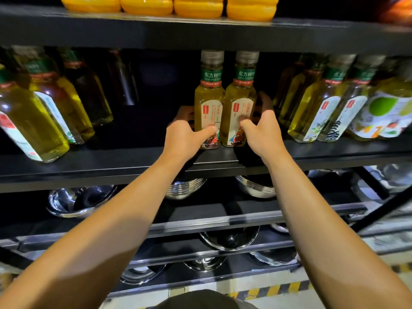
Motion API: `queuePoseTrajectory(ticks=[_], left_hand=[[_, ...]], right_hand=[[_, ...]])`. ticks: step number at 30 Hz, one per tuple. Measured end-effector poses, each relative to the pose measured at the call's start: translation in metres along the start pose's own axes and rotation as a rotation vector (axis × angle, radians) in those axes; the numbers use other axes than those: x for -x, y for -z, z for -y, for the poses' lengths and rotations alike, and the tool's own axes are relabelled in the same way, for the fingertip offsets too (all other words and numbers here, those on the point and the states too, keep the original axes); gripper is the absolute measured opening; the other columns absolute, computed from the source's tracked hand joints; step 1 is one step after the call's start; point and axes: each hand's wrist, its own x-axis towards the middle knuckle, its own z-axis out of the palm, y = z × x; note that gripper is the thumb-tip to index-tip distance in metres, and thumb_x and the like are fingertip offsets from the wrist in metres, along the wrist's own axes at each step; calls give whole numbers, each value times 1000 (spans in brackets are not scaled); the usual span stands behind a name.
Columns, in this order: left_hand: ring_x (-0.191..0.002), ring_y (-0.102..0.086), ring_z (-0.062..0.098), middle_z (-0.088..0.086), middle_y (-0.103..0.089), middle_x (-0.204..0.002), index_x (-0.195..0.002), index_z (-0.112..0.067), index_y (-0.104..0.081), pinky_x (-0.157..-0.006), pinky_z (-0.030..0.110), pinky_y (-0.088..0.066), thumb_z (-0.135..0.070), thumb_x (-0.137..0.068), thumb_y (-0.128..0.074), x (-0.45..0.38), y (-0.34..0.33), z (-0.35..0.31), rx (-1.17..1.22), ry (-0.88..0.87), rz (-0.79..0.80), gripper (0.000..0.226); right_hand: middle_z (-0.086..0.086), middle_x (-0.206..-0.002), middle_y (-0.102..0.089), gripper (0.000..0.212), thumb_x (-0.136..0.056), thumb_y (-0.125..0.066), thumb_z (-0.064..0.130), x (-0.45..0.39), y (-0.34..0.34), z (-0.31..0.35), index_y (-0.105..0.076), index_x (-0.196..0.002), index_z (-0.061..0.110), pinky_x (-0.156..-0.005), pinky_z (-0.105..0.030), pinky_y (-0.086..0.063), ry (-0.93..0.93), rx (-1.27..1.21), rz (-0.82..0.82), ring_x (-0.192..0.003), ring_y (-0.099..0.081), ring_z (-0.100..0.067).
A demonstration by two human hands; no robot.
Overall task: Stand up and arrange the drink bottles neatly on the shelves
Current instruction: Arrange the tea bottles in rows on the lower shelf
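Black shelving [133, 166] filled the view, with steel bowls [78, 200] on the lower tiers nearest the floor. On the middle shelf two tea bottles [209, 101] stood upright, touching side by side near the front edge — open dark room lay to their left, a narrower gap to their right. The left hand [185, 139] gripped the left bottle, thumb across its label; the right hand [260, 132] gripped the right bottle [239, 101] likewise. Further bottles leaned in clusters at both sides. Four orange bottles [147, 5] lined the top shelf.
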Motion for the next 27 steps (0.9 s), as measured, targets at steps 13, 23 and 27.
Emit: queuePoseTrajectory(ticks=[13, 23, 27], left_hand=[[-116, -61, 20, 2, -63, -131, -131, -14, -49, -84, 24, -45, -31, -78, -81, -56, -74, -35, 99, -30, -28, 65], [-110, -65, 21, 5, -65, -125, -126, -12, -51, -86, 30, -53, -31, -78, -81, -80, -92, -34, 99, -108, -33, 61], [-110, -65, 20, 5, -66, -124, -126, -13, -53, -88, 31, -53, -32, -77, -82, -89, -103, -34, 99, -115, -42, 60]], right_hand=[[-10, -137, -51, 52, -96, -59, 33, -69, 12, -32, -45, -142, 13, -97, -26, -37, 27, 231, -236, -125, -51, -24], [-13, -143, -45, 68, -90, -67, 27, -77, 8, -45, -33, -145, 6, -98, -27, -40, 38, 144, -202, -127, -52, -27], [-14, -151, -30, 78, -90, -65, 32, -77, 9, -51, -25, -152, 7, -106, -32, -36, 45, 227, -181, -135, -42, -31]])
